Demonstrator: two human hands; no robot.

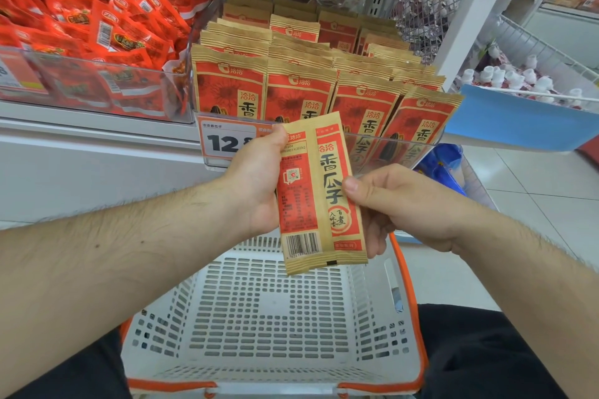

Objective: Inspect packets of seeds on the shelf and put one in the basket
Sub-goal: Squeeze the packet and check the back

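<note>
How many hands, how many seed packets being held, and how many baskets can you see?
Hands: 2, the left hand and the right hand, both with a grip on the packet
Held seed packet: 1
Basket: 1, white with orange trim
Total: 4

we see a white shelf [97, 129] carrying two clear bins side by side — the left bin [97, 81] heaped with small red snack packs [97, 19], the right bin [389, 146] holding rows of upright brown-and-red seed packets [298, 91]. a price tag [223, 139] sits on the right bin's front — it reads "12" before a hand covers the rest.
</note>
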